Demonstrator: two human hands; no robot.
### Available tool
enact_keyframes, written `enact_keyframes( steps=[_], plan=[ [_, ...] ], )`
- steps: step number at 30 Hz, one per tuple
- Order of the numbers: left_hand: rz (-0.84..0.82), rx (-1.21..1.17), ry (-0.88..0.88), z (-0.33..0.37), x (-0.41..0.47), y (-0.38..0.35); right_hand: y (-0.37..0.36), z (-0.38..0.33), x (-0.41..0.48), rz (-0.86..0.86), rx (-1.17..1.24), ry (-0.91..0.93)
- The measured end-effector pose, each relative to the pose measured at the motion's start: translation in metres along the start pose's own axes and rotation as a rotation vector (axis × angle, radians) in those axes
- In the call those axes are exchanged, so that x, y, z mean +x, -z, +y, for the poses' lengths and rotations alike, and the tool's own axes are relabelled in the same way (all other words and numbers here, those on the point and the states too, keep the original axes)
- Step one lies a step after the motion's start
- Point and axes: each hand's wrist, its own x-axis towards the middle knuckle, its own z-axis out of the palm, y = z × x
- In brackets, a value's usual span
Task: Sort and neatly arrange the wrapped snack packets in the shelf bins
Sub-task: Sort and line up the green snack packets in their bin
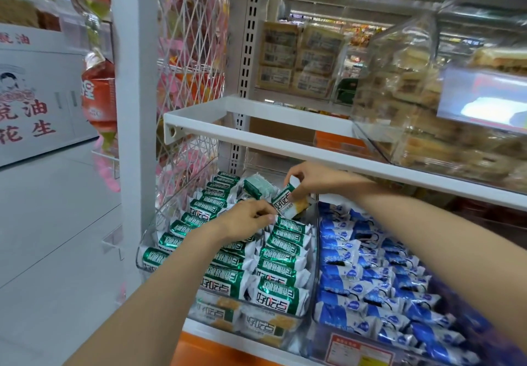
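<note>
Sorting looks well along in the head view: green packets lie in tidy rows in the clear bin, and only the far end is jumbled. Right hand, reaching in under the shelf, pinches a loose packet by its upper end, tilted above the bin's far right corner. Left hand, forearm stretched over the rows, pinches a crimped wrapper end with curled fingers (apparently opening a slot). The next move is probably to lay the packet flat, aligned with the right row.
</note>
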Motion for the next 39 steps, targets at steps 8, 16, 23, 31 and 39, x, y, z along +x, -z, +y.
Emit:
enact_keyframes(
  steps=[8, 16, 23, 31, 39],
  plan=[
    [0.098, 0.110, -0.058, 0.000, 0.017, 0.021, -0.026, 0.005, 0.002, -0.128, -0.215, 0.020],
    [0.003, 0.193, 0.001, -0.007, 0.031, 0.023, -0.016, 0.010, 0.003, -0.301, -0.197, 0.032],
    [-0.018, 0.402, -0.031, -0.003, 0.029, 0.019, -0.012, 0.010, 0.020, 0.052, 0.041, 0.030],
    [0.255, -0.017, -0.022, -0.014, 0.022, 0.031, -0.033, -0.005, 0.050, 0.064, 0.082, -0.041],
    [0.580, -0.152, 0.082, -0.015, 0.030, 0.039, -0.019, 0.001, 0.034, 0.100, 0.272, -0.026]
  ],
)
